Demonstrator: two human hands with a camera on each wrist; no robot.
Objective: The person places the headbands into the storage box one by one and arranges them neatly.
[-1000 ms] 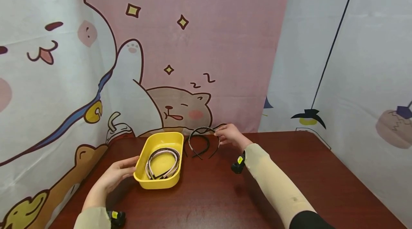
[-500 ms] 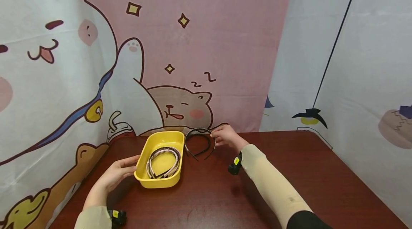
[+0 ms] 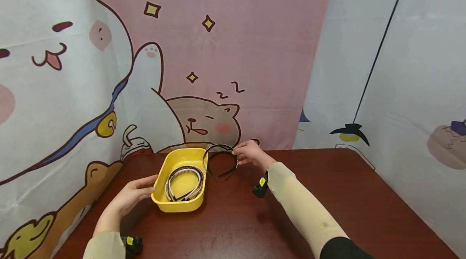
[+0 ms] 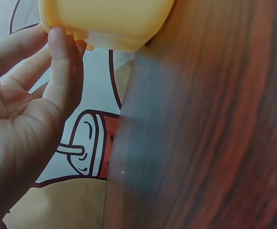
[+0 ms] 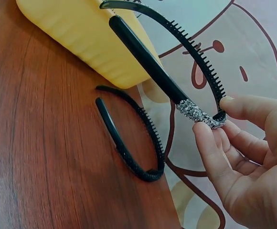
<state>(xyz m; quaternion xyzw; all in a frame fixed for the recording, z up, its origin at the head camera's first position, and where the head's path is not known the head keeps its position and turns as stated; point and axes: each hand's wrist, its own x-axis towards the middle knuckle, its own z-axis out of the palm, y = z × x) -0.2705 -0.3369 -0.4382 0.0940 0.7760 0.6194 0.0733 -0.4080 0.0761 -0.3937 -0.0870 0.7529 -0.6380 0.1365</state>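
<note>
My right hand (image 3: 251, 153) pinches a black toothed headband (image 5: 148, 59) near its silver, glittery part, between thumb and fingers. It is held above the table, its ends toward the yellow bin. Below it a second black headband (image 5: 138, 169) lies on the table, partly overlapped by the held one in the head view. The yellow bin (image 3: 182, 208) stands left of both, with several headbands (image 3: 168, 188), light and dark, inside. My left hand (image 3: 132, 194) touches the bin's left side near the rim, fingers fairly straight.
The reddish-brown wooden table (image 3: 236, 226) meets a cartoon-printed backdrop (image 3: 262, 68) at its back edge. More printed cloth (image 3: 411, 89) hangs along the right side, and a cat print runs down the left.
My right hand has moved left with the headband, which has come up to the bin's right rim in the head view. The left hand and bin stay nearly in place.
</note>
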